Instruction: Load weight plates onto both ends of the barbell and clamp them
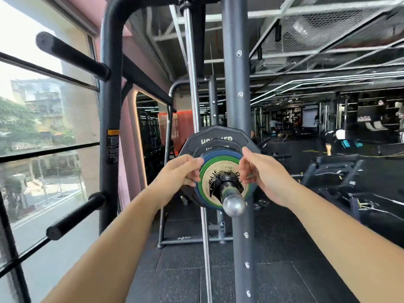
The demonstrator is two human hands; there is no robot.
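1. Fingers (194,171) of the left hand (180,170) are bent, their tips on the left rim of the coloured plates (218,159) with the thumb lying along the top. The hand grips that edge. Blur hides which disc each tip meets.
2. Between the 2 hands the coloured plates sit on the end of the barbell (233,205): a blue plate (219,153) at the back, a green plate (203,169) against it and a tan plate (209,181) in front, facing the camera.
3. Behind them 2 black plates (216,133), the rear one larger, are on the same sleeve, close against the blue plate.
4. At the centre of the tan plate a black clamp (226,179) is round the sleeve. The rounded silver tip of the barbell juts toward the camera, lower than all the fingertips.
5. Fingers (246,172) of the right hand (263,174) curl in over the right rim of the coloured plates and cover it, with the index finger raised higher along the edge. This hand holds the stack from the side opposite the left hand.
6. Just behind the plates stands a dark rack upright (236,84), with a chrome guide rod (191,73) to its left. A bench (334,167) lies to the right.
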